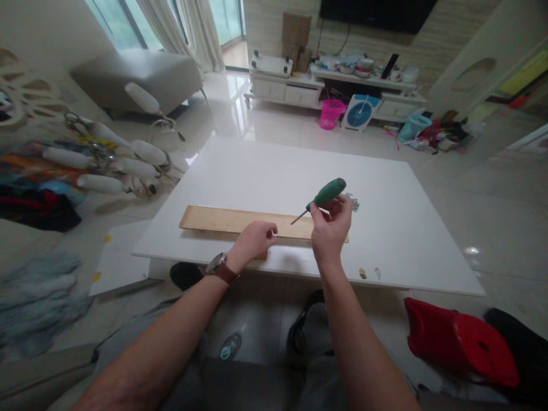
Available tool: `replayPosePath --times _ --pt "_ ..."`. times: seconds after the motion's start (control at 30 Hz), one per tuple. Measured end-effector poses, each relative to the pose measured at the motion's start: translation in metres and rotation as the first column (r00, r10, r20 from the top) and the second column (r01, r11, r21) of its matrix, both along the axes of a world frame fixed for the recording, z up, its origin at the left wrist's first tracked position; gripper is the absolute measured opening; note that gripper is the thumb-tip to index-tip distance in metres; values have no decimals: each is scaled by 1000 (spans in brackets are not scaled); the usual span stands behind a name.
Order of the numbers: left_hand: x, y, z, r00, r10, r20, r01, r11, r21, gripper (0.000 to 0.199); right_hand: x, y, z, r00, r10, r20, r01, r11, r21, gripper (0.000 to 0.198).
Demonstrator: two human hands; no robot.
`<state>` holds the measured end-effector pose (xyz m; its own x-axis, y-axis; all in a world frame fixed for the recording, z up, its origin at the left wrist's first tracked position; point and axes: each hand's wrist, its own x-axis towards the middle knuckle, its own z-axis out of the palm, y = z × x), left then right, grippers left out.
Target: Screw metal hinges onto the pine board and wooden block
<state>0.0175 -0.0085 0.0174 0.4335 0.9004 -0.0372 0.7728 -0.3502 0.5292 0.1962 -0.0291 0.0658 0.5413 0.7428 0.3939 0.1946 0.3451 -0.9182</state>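
Observation:
My right hand (331, 231) is closed round a screwdriver (327, 194) with a green handle. Its thin metal shaft points down and left, above the wooden board. My left hand (254, 240) is closed in a pinch over the near side of the board; whatever its fingertips hold is too small to make out. The long pale wooden board (214, 220) lies across the near part of the white table (265, 171). A piece of wood (261, 255) shows below my left hand, partly hidden. Several small metal pieces (354, 203) lie just beyond my right hand.
Two small items, one yellowish (362, 274) and one silvery (377, 273), lie near the table's front edge. A red plastic object (462, 339) stands on the floor at right. At left are a white panel (122, 254) and a white-armed lamp (148, 151).

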Motion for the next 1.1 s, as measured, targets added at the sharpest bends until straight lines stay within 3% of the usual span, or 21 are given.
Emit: replayPosePath --times 0.2,0.47,0.8,1.1 --pt "31 -32 -24 983 -159 -93 153 986 -68 22 4 2 -1 1000 -3 12 3 1000 8 36" --pt "63 -48 -57 961 -191 -200 176 980 -93 29 14 0 1 1000 -18 3 18 1000 7 36" --pt "90 -48 -55 943 -204 -264 195 979 -61 32 24 0 1 999 -46 -2 46 999 27 37" --pt "89 -47 -62 954 -183 -237 175 983 -53 33 27 1 4 998 -55 -13 55 997 60 36"
